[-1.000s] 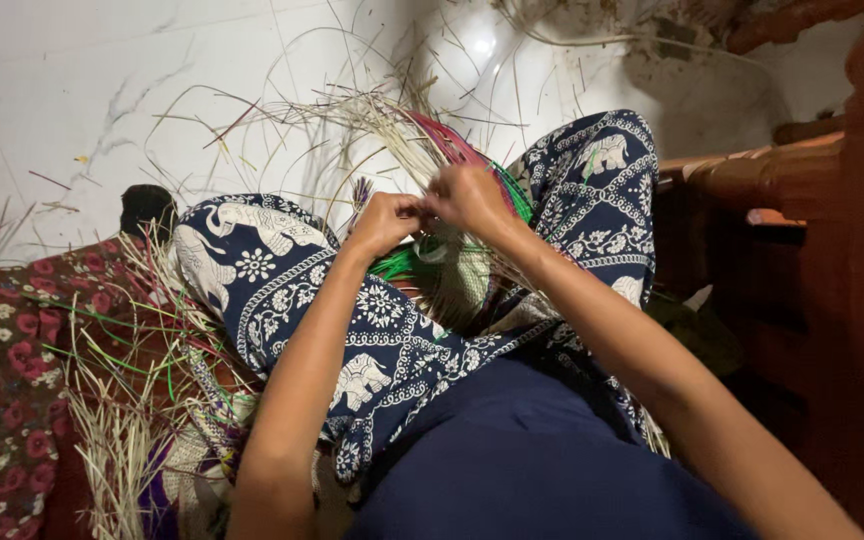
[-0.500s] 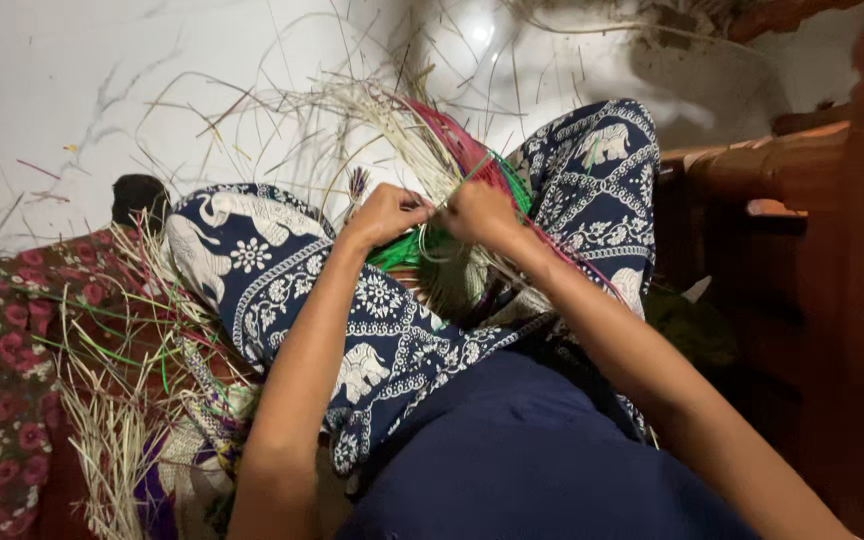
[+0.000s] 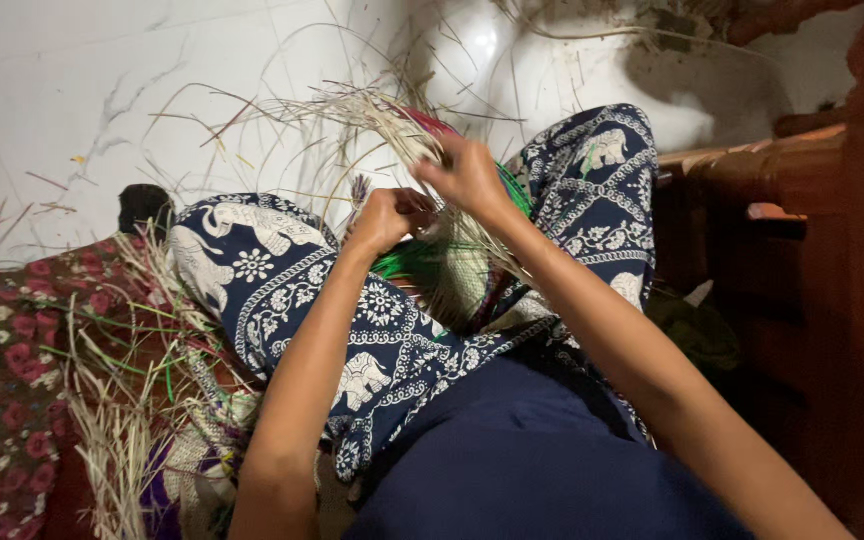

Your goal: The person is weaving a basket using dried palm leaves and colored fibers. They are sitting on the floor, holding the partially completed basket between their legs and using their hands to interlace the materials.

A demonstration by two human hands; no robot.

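Here, between raised knees in dark-blue elephant-print trousers (image 3: 282,290): half-woven piece of pale dry grass with green and pink strands (image 3: 452,270), loose ends fanning up-left. Right hand (image 3: 472,175) higher, pinching strands; left hand (image 3: 387,215) just below, fisted on them.

This looks like a home room used for handcraft: a pale tiled floor (image 3: 102,110) beyond the hands, dark wooden furniture (image 3: 832,230) to their right, and a floral cloth (image 3: 2,370) strewn with dried straw (image 3: 112,440) to their left.
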